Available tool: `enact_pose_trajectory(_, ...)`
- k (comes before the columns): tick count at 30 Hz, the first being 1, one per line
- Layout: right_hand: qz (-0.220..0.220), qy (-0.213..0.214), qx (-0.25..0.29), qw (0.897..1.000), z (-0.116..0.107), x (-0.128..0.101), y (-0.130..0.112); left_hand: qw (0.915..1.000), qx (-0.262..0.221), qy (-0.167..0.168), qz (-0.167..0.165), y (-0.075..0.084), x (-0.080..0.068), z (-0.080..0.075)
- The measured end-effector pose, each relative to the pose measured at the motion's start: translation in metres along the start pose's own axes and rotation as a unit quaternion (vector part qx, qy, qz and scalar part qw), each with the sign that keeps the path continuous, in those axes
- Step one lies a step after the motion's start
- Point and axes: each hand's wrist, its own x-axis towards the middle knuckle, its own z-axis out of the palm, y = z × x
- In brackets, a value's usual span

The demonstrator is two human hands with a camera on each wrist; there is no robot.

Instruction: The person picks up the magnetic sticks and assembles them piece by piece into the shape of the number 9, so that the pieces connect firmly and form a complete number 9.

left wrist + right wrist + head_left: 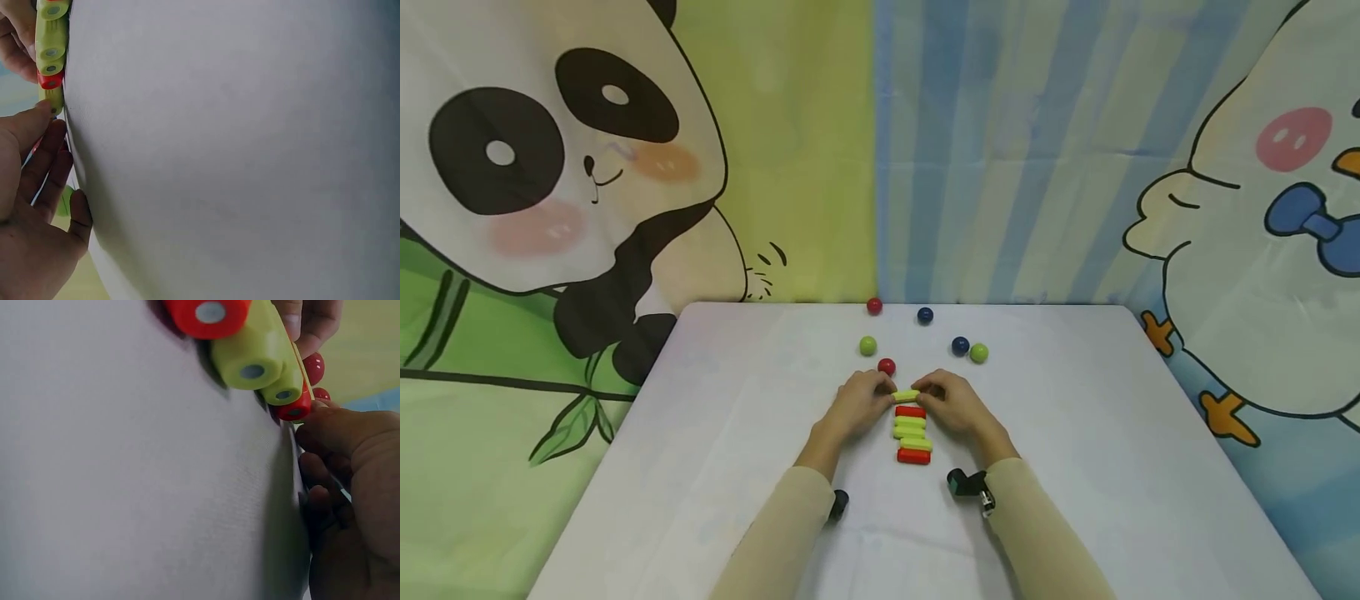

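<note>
A row of short red and yellow-green rods (912, 433) lies side by side on the white table (1075, 467). The farthest one, a yellow-green rod (906, 395), is pinched at its two ends by my left hand (859, 402) and my right hand (946, 402). In the left wrist view the rods' ends (51, 53) line the top left, with my left fingers (37, 125) at the last green rod. In the right wrist view a red rod end (209, 312) and green rod ends (253, 369) show above my right hand (350, 487).
Several small balls lie beyond the hands: red (874, 306), blue (925, 315), green (868, 345), red (886, 366), blue (959, 345) and green (978, 352). Cartoon panda and chick backdrops stand behind the table. Wrist cameras (966, 483) sit on both forearms.
</note>
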Motion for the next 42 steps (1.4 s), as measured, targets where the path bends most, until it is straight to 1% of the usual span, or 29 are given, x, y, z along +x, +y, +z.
enact_pose_trajectory(3,0.006,0.010,0.008,1.000,-0.002,0.000,0.004,0.9999,-0.014,0.001,0.006,0.003,0.002,0.003)
enact_pose_trajectory(7,-0.012,0.025,0.016,0.999,-0.003,0.002,0.011,0.9994,-0.031,0.014,0.005,0.005,0.005,0.006)
enact_pose_trajectory(10,-0.030,0.036,0.021,0.999,-0.003,0.007,0.014,0.9986,-0.040,0.032,-0.005,0.002,0.009,0.009)
enact_pose_trajectory(12,-0.031,0.040,0.025,0.998,-0.002,0.011,0.015,0.9980,-0.043,0.045,-0.008,-0.001,0.012,0.008)
enact_pose_trajectory(14,-0.025,0.040,0.028,0.998,-0.001,0.015,0.016,0.9977,-0.045,0.049,-0.009,-0.003,0.014,0.008)
enact_pose_trajectory(20,-0.002,0.029,0.031,0.999,0.001,0.021,0.016,0.9974,-0.063,0.036,0.004,-0.006,0.015,0.004)
enact_pose_trajectory(21,0.000,0.031,0.032,0.999,0.001,0.021,0.016,0.9975,-0.062,0.033,0.011,-0.006,0.016,0.004)
enact_pose_trajectory(27,0.022,0.063,0.031,0.997,-0.002,0.018,0.020,0.9989,-0.030,0.007,0.035,-0.003,0.027,0.002)
enact_pose_trajectory(31,0.041,0.072,0.040,0.996,-0.001,0.017,0.016,0.9991,-0.021,0.006,0.037,-0.004,0.034,0.000)
enact_pose_trajectory(34,0.059,0.077,0.048,0.994,-0.001,0.017,0.013,0.9990,-0.032,0.008,0.030,-0.006,0.039,0.001)
enact_pose_trajectory(37,0.069,0.076,0.045,0.994,-0.002,0.017,0.012,0.9986,-0.047,0.011,0.021,-0.008,0.039,0.003)
enact_pose_trajectory(42,0.059,0.068,0.036,0.995,-0.001,0.017,0.014,0.9974,-0.067,0.025,0.006,-0.009,0.035,0.007)
